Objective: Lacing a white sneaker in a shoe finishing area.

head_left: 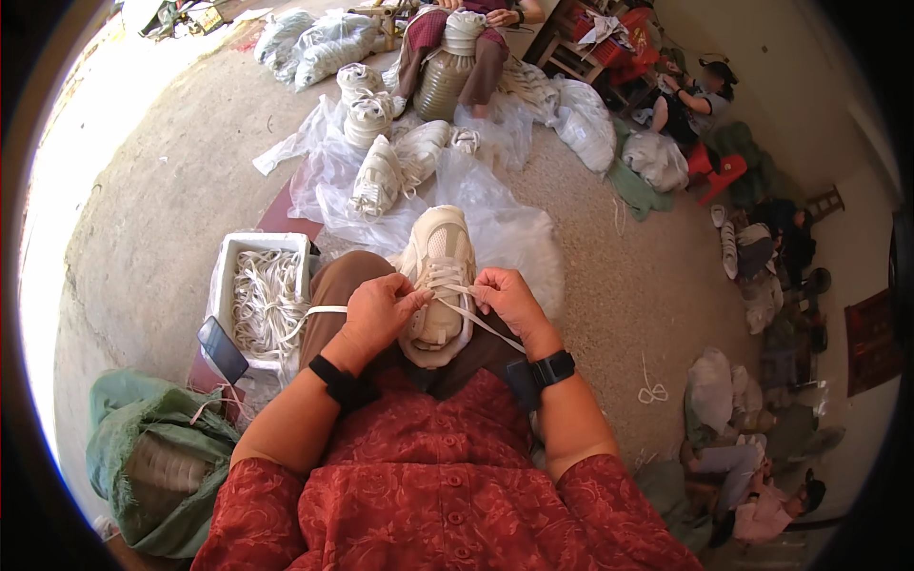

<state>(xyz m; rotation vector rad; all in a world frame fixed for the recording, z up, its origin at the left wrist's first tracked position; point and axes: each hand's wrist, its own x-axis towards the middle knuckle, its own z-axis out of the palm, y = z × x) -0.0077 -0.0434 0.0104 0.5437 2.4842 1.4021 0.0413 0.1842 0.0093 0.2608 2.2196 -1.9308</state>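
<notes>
A cream and white sneaker [441, 249] rests on my lap, its toe pointing away from me and its heel opening toward me. White shoelace [446, 274] is threaded across its front. My left hand [379, 309] pinches a lace at the left side of the shoe, and a loose flat end trails out to the left past the wrist. On the other side my right hand [511, 303] pinches the lace close to the eyelets, with an end hanging down to the right. Dark bands circle both wrists.
A white foam box [225, 276] full of white laces stands at my left, a dark phone [223, 349] against it. Beyond the shoe, finished-looking sneakers [378, 176] lie on clear plastic. A green sack [157, 466] sits lower left. Several people work around the room.
</notes>
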